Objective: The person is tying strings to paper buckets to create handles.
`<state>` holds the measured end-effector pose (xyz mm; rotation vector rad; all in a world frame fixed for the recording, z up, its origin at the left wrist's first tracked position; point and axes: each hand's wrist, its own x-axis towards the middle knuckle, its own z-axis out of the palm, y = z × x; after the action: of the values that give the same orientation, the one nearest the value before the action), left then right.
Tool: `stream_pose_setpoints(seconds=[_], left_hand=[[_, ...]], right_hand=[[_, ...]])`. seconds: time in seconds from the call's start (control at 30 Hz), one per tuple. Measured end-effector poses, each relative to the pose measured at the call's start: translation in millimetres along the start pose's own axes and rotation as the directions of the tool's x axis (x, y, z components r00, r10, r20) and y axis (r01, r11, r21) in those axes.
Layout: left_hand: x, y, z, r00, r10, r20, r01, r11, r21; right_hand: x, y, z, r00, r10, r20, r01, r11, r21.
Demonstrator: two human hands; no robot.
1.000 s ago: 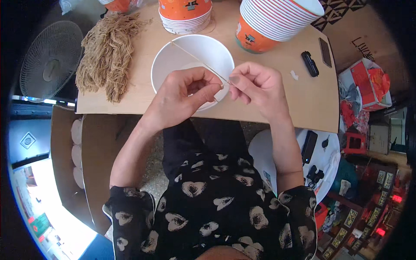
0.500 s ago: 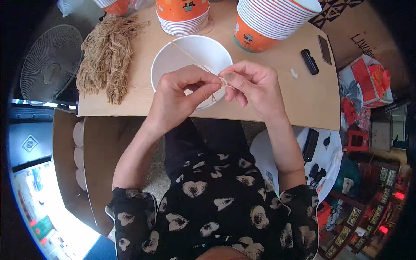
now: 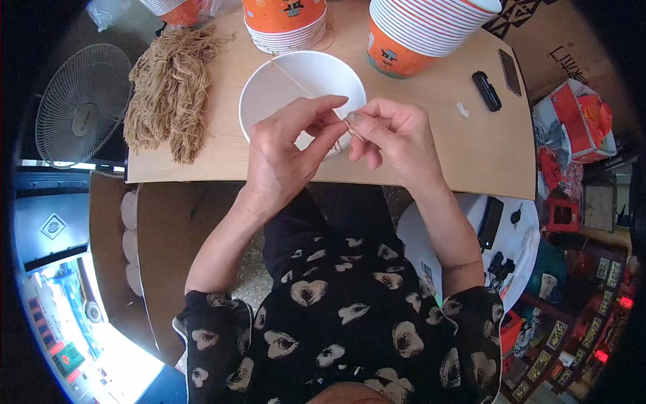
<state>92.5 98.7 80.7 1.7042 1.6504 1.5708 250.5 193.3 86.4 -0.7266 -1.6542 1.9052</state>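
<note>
Both hands meet over the near side of a white paper bucket [image 3: 269, 91] on the table. My left hand [image 3: 286, 145] has its index finger lifted, while its thumb and other fingers pinch a thin tan string [image 3: 293, 77]. Against them, my right hand [image 3: 397, 135] pinches the same string between thumb and index finger. The string runs from the bucket's far rim down to my fingertips, with a short end hanging below. Exactly how it is looped at the fingertips is too small to tell.
A bundle of tan strings [image 3: 171, 94] lies at the table's left. Stacked orange and white paper buckets [image 3: 404, 54] stand at the back. A black case [image 3: 486, 91], a phone [image 3: 509, 71] and a white scrap [image 3: 462, 110] lie at right. A fan [image 3: 84, 108] stands beyond the left edge.
My left index finger has lifted away from the thumb and the string. The right hand keeps its pinch. The whole view has shifted slightly.
</note>
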Motion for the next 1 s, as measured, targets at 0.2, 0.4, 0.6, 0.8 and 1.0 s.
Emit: stream_pose_setpoints(seconds=[0.2, 0.4, 0.6, 0.8, 1.0], left_hand=[[1, -2, -4, 0.997, -0.040, 0.063, 0.043, 0.998, -0.043], [2, -4, -11, 0.971, -0.201, 0.132, 0.223, 0.957, -0.183], [10, 2, -24, 0.867, -0.353, 0.351, 0.446, 0.864, -0.233], [16, -8, -30, 0.725, -0.398, 0.562, 0.615, 0.742, -0.268], [22, -13, -32, 0.664, -0.388, 0.639, 0.676, 0.676, -0.293]], right_hand=[[1, -2, 0, 1.000, 0.019, 0.010, -0.019, 1.000, -0.019], [3, -2, -4, 0.998, 0.061, 0.028, -0.061, 0.998, 0.000], [4, -4, -10, 0.996, -0.085, 0.037, 0.087, 0.995, -0.039], [6, -4, -6, 0.995, -0.099, 0.014, 0.099, 0.994, -0.049], [6, 1, -2, 0.987, -0.160, -0.032, 0.153, 0.978, -0.143]])
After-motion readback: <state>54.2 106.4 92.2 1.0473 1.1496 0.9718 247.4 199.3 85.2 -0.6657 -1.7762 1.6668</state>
